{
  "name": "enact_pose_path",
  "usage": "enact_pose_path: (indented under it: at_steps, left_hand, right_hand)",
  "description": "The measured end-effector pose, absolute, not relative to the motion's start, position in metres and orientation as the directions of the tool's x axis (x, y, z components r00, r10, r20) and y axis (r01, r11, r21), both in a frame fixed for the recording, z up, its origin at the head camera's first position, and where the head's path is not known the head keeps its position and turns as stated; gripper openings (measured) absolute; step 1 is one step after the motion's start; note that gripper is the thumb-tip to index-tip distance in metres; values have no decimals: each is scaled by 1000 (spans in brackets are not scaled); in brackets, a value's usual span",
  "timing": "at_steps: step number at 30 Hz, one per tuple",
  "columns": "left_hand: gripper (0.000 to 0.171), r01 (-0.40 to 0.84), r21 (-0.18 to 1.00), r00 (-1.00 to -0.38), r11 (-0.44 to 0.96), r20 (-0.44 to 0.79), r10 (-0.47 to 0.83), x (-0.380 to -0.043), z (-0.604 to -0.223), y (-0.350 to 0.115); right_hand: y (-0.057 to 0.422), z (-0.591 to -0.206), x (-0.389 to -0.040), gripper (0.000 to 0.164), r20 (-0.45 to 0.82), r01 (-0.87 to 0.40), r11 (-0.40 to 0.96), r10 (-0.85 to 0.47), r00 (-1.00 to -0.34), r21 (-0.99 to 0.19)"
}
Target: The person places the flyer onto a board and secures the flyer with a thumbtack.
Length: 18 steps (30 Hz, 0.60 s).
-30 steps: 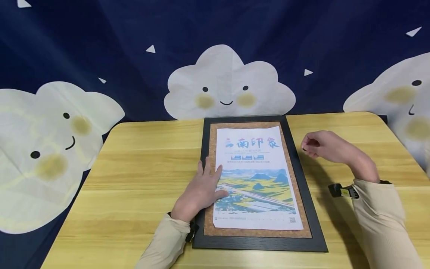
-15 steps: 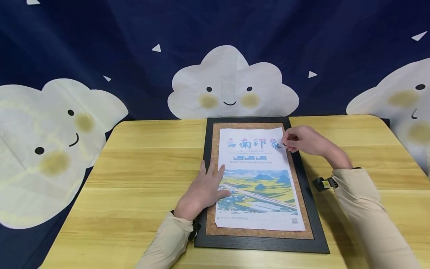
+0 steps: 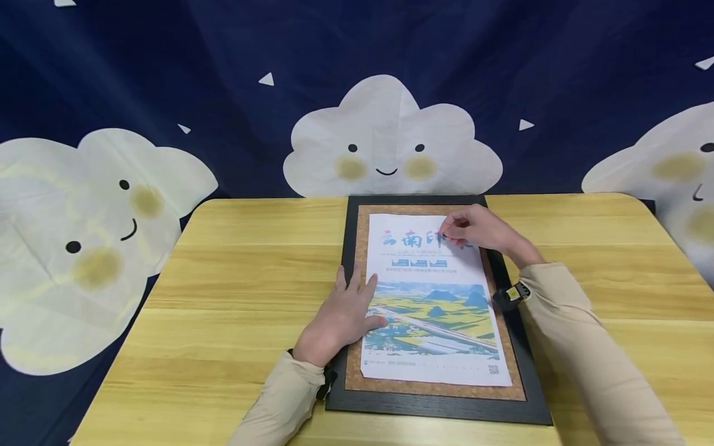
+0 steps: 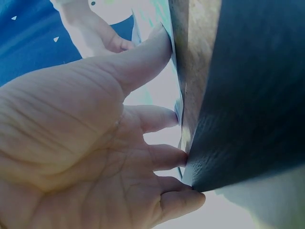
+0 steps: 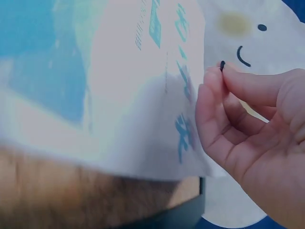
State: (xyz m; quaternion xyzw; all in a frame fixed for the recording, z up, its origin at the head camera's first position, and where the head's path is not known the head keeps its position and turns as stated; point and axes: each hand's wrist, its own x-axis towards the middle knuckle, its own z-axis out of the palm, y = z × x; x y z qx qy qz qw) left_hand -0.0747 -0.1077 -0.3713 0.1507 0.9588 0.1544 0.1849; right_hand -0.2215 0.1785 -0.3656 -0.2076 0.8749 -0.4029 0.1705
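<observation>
A printed poster [image 3: 429, 322] with a landscape picture and large characters lies on a cork board [image 3: 363, 229] in a black frame [image 3: 440, 406]. My left hand [image 3: 341, 313] rests with spread, mostly straight fingers on the poster's left edge and the board. In the left wrist view the fingertips [image 4: 164, 119] reach the paper's edge and the frame. My right hand [image 3: 480, 230] is over the poster's upper right, covering part of the last character. Between its thumb and fingers it pinches a small black object [image 5: 222, 66], mostly hidden by the fingertips; I cannot tell its kind.
The framed board lies on a light wooden table [image 3: 245, 285], its far end near the table's back edge. Behind hangs a dark blue cloth [image 3: 234, 56] with smiling white clouds [image 3: 390, 142]. Both wrists carry small black cameras [image 3: 506, 298] over beige sleeves.
My right hand has moved left from beside the board, across the frame, to above the poster's upper right, still pinching the small black object. The left hand has stayed on the left edge.
</observation>
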Motion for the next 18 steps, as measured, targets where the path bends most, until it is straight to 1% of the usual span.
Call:
enact_pose_path:
  at_steps: [9, 18]
  left_hand:
    - [78, 226, 347, -887, 910, -313, 339, -75, -370, -106]
    - [78, 214, 347, -889, 913, -319, 329, -75, -371, -106]
  right_hand:
    - [162, -380, -234, 17, -199, -58, 561, -387, -900, -826]
    - [150, -385, -245, 18, -312, 88, 541, -337, -888, -836]
